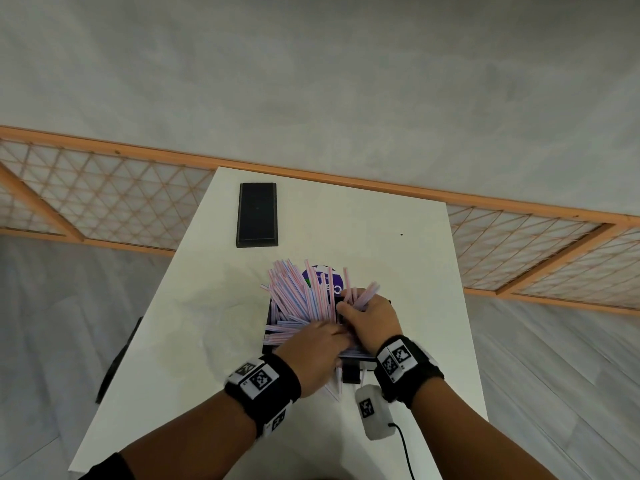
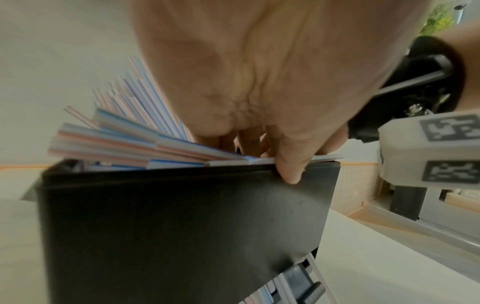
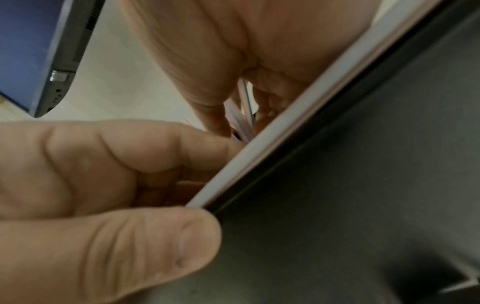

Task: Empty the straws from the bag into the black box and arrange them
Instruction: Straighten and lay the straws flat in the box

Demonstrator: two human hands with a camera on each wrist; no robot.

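Observation:
Pink, blue and white striped straws (image 1: 301, 299) fan out of the black box (image 1: 268, 315) in the middle of the white table. My left hand (image 1: 311, 344) lies over the near ends of the straws (image 2: 130, 144); its thumb (image 2: 288, 170) presses some against the rim of the box (image 2: 182, 226), with the fingers curled behind them. My right hand (image 1: 367, 313) grips a small bunch of straws (image 3: 244, 115) at the box's right side. A bag with a purple label (image 1: 322, 280) lies under the fanned straws.
The black box lid (image 1: 257, 214) lies at the table's far left. A white marker block (image 1: 375, 412) with a black cable sits close to my right wrist, beside a small black piece (image 1: 351, 374). A wooden lattice rail (image 1: 104, 199) runs behind the table.

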